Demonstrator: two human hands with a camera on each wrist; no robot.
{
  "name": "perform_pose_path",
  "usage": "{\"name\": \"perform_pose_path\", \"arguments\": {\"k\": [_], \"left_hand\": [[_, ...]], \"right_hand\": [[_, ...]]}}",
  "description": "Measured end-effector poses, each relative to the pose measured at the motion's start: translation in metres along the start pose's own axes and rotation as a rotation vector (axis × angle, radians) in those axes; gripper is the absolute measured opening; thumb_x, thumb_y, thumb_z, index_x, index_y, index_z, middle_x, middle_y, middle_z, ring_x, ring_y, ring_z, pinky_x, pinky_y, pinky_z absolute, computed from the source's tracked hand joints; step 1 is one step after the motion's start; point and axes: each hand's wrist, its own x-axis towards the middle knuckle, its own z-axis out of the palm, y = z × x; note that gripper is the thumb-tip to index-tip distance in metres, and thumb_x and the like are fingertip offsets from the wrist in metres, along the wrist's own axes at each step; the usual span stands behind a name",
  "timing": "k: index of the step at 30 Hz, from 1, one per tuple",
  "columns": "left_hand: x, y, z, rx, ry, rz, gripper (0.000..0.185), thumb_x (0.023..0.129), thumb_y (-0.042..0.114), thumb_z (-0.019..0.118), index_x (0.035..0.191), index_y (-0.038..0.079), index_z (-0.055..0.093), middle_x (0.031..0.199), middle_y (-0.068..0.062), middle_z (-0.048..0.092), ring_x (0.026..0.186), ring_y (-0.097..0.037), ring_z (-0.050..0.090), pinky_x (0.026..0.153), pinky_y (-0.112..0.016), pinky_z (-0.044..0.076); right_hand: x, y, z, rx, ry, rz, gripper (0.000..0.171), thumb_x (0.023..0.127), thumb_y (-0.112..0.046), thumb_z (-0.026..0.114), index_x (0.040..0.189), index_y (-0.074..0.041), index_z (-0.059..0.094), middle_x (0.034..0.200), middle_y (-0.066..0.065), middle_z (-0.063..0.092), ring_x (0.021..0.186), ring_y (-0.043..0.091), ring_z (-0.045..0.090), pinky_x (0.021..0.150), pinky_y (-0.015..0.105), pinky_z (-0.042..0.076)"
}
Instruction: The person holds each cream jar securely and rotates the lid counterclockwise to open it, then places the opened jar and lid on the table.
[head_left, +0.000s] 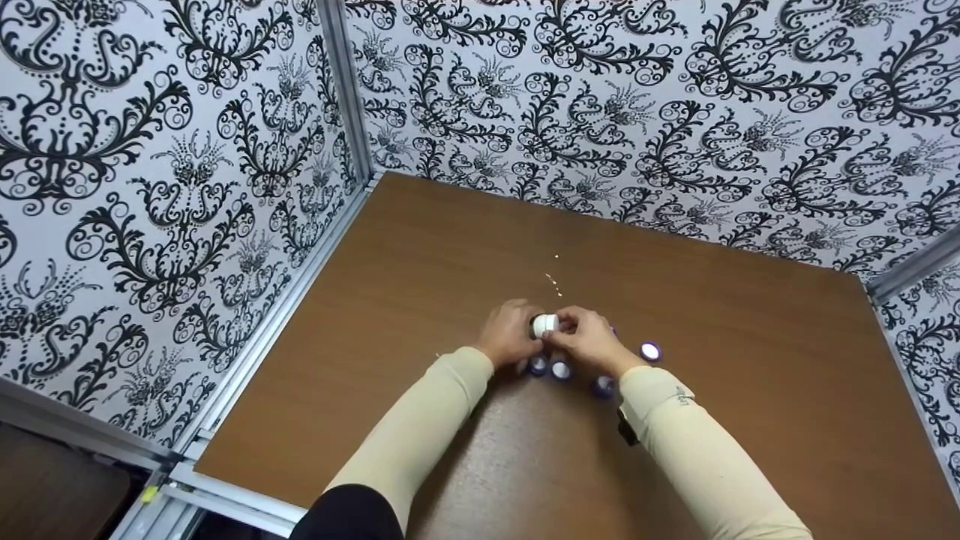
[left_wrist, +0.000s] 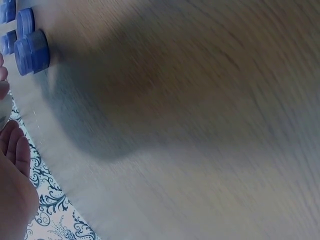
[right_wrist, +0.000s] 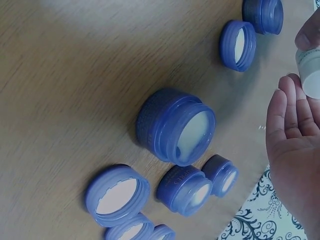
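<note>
White jar (head_left: 545,325) sits pinched between both hands (head_left: 551,339) mid-worktop (head_left: 420,255), blue lids (right_wrist: 175,125) just beside, edges well apart.

Brown wood-grain table (head_left: 750,360) carried everything. A cluster of blue-violet jars and lids sat directly on it, right under and just beside the hands. One lid (head_left: 650,351) lay open side up just to the right of the right hand (head_left: 592,341). The right wrist view showed a large jar (right_wrist: 175,127) lying on its side, two smaller jars (right_wrist: 186,190) beside it, and loose lids (right_wrist: 117,195) around. A few tiny light specks (head_left: 555,281) lay beyond the hands.
</note>
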Motion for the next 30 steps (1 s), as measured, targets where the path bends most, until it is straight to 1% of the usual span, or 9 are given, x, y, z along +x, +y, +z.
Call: {"name": "perform_pose_path", "arguments": {"k": [3,7,11,16,21,23,27,30], "left_hand": [[0.0003,-0.0001,-0.0004,-0.004,0.003,0.008,0.034,0.071,0.026,0.080,0.102,0.015,0.074,0.094,0.001,0.068,0.094,-0.020,0.063,0.082,-0.036,0.050],[0.0013,-0.0007,-0.0004,0.000,-0.001,0.008,0.034,0.071,0.026,0.080,0.103,0.014,0.074,0.094,0.001,0.069,0.097,-0.021,0.063,0.084,-0.035,0.050],[0.0018,-0.0015,-0.0002,-0.005,-0.009,0.008,0.035,0.071,0.026,0.080,0.104,0.014,0.074,0.097,0.002,0.071,0.100,-0.021,0.063,0.087,-0.035,0.049],[0.0014,-0.0022,0.0002,0.003,-0.014,0.010,0.036,0.071,0.026,0.080,0.104,0.014,0.074,0.098,0.001,0.070,0.100,-0.021,0.063,0.088,-0.035,0.049],[0.0007,-0.0022,-0.0002,-0.014,-0.023,-0.006,0.036,0.071,0.025,0.080,0.105,0.014,0.074,0.100,0.002,0.071,0.106,-0.022,0.062,0.094,-0.034,0.047],[0.0003,-0.0024,0.0000,-0.023,-0.022,-0.007,0.036,0.071,0.025,0.080,0.105,0.014,0.074,0.099,0.002,0.071,0.105,-0.022,0.063,0.092,-0.034,0.048],[-0.0002,-0.0028,0.0008,-0.028,-0.013,0.002,0.035,0.071,0.025,0.080,0.104,0.014,0.074,0.095,0.002,0.070,0.096,-0.021,0.063,0.083,-0.036,0.050],[-0.0001,-0.0037,0.0019,-0.020,-0.006,0.015,0.035,0.071,0.026,0.080,0.104,0.014,0.074,0.096,0.002,0.070,0.095,-0.020,0.064,0.083,-0.035,0.050]], "right_hand": [[0.0001,-0.0013,-0.0014,0.022,-0.011,-0.007,0.037,0.086,-0.017,0.077,0.114,0.003,0.064,0.102,0.014,0.069,0.097,0.030,0.067,0.085,0.043,0.053],[0.0002,-0.0027,-0.0020,0.033,-0.019,0.005,0.040,0.087,-0.019,0.076,0.119,0.002,0.063,0.105,0.014,0.069,0.098,0.029,0.067,0.086,0.043,0.053],[0.0012,-0.0027,-0.0018,0.022,-0.018,0.014,0.039,0.089,-0.022,0.075,0.118,0.001,0.064,0.105,0.012,0.069,0.099,0.027,0.067,0.086,0.042,0.053],[0.0012,-0.0031,-0.0014,0.043,-0.013,0.007,0.037,0.088,-0.018,0.075,0.117,0.002,0.064,0.105,0.014,0.070,0.099,0.029,0.067,0.086,0.043,0.053],[-0.0003,-0.0035,-0.0009,0.064,-0.001,-0.015,0.037,0.087,-0.015,0.076,0.116,0.004,0.063,0.104,0.015,0.069,0.097,0.031,0.067,0.085,0.043,0.054],[-0.0003,-0.0031,-0.0004,0.066,0.000,-0.020,0.037,0.086,-0.015,0.077,0.116,0.004,0.063,0.103,0.015,0.070,0.096,0.031,0.068,0.084,0.042,0.054],[-0.0001,-0.0025,0.0006,0.066,0.002,-0.022,0.038,0.086,-0.014,0.077,0.116,0.004,0.063,0.103,0.014,0.069,0.095,0.030,0.068,0.083,0.042,0.054],[0.0003,-0.0019,0.0009,0.057,0.006,-0.025,0.038,0.085,-0.014,0.078,0.116,0.003,0.064,0.102,0.014,0.070,0.094,0.029,0.068,0.083,0.041,0.054]]}}
